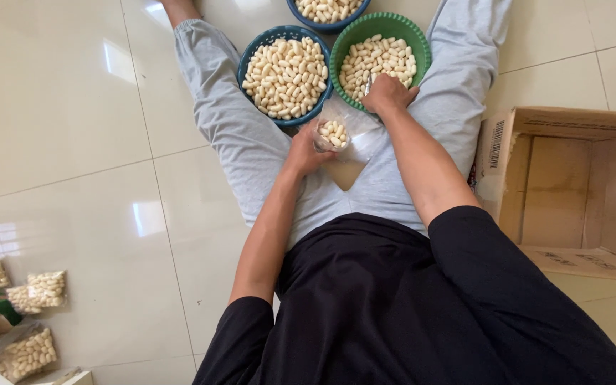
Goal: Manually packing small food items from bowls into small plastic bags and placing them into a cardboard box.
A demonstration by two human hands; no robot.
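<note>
Sitting on a pale tiled floor (73,128) w/ legs in grey trousers (229,121) spread out, a person in a black top works over the lap. Left hand (306,151) is closed around a small clear plastic bag (340,128), gripping it at the side; bag is held upright just above the lap, mouth open toward 12 o'clock, w/ a small clump of pale oval pieces (334,133) at its bottom. Right hand (388,93) rests on the near rim of a green basket (422,53), fingers curled down into the pieces; looks pinched shut on something small & shiny, but can't tell what exactly.

Green basket sits at 12 o'clock from the right hand, between the knees, filled w/ the same pale pieces. Touching it at 9 o'clock is a blue basket (251,60), also full, just at 11 o'clock from the left hand. A 3rd blue basket (301,18) is partly cut off at the top edge, at 12 o'clock from the other two.

At 3 o'clock from the person, an open cardboard box (579,178) lies beside the right thigh, flaps out. Far off at 8 o'clock, by the lower left corner, several filled clear packets (37,289) of the pale pieces lie on the floor, well apart from the hands.
</note>
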